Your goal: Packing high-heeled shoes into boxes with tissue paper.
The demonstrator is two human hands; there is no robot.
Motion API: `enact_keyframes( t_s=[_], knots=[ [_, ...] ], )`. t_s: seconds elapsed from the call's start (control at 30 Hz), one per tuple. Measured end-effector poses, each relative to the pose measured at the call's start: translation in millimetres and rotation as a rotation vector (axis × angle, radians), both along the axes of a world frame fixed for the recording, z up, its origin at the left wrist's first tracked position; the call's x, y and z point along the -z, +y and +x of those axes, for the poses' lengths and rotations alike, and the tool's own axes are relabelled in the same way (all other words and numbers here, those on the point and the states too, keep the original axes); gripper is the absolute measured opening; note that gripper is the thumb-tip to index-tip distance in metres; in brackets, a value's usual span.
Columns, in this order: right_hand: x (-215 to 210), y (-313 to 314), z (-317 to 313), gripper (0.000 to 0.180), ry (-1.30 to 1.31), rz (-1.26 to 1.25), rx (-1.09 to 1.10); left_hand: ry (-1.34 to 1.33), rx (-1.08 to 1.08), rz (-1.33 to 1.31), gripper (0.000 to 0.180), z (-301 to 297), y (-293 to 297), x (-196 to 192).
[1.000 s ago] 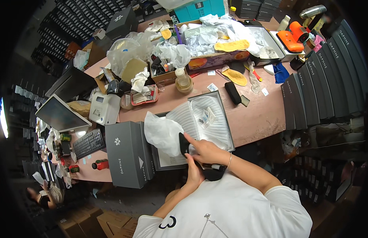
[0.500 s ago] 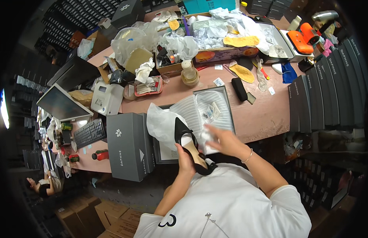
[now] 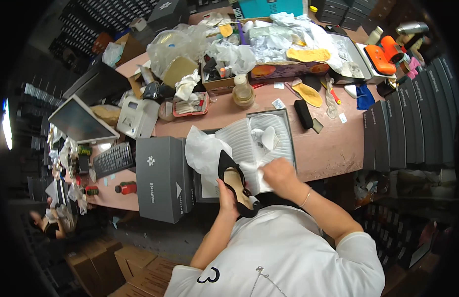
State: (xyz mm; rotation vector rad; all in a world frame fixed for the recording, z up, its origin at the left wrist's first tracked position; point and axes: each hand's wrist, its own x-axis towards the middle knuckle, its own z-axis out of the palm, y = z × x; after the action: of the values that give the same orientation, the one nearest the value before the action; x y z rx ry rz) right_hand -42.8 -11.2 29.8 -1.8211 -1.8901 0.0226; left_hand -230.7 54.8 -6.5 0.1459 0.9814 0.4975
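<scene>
Shoe, black and pointed, sat at lower centre of the frame; your left hand gripped its heel end, while your right hand pinched white tissue paper in the open box.

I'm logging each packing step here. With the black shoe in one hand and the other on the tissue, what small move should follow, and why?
Probably lower the black pointed shoe into the open shoe box. The left hand holds it just over the box's near edge, while the right hand presses the white tissue paper lining the box flat.
</scene>
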Motion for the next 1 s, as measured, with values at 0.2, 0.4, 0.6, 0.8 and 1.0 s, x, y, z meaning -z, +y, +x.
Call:
enact_keyframes(
  t_s=[0.2,0.4,0.6,0.8,1.0],
  knots=[
    [-8.7,20.0,-23.5,0.057,0.862,-0.530,-0.226,0.001,0.148,0.097,0.085,14.0,-0.5,-29.2],
    [37.8,58.4,-73.4,0.052,0.672,-0.489,-0.161,-0.019,0.071,0.220,0.086,14.5,-25.0,-41.8],
    [-6.3,28.1,-57.1,0.042,0.582,-0.509,-0.308,0.007,0.082,0.258,0.064,3.6,18.4,-14.2],
    [31.2,30.1,-84.8,0.058,0.689,-0.339,-0.201,0.250,0.096,0.311,0.055,18.0,36.8,14.7],
    [27.4,41.1,-80.9,0.049,0.872,-0.574,-0.204,0.298,0.114,0.393,0.062,1.0,34.9,4.8]
  ],
)
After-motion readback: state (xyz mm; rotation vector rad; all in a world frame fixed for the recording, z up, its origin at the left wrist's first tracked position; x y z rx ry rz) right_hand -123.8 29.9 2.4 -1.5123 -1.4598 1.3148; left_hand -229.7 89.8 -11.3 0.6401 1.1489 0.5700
